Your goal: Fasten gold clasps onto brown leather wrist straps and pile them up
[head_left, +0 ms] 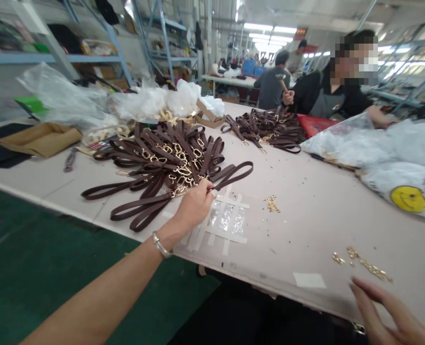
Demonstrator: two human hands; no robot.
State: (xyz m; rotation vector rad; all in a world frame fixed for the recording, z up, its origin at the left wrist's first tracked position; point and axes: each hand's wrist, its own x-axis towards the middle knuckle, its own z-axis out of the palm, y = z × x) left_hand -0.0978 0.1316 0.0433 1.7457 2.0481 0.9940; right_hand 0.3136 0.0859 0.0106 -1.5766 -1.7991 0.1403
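My left hand reaches out over the pale table and pinches a dark brown leather strap at the near edge of a big pile of brown straps with gold clasps. A silver bracelet sits on that wrist. My right hand lies at the lower right corner, fingers stretched out and apart, holding nothing. It rests near the table's front edge, just below a scatter of small gold hardware pieces.
A second pile of brown straps lies farther back. White plastic bags cover the right side, clear bags and a cardboard box the left. A person opposite holds a hammer. Tape strips mark the table.
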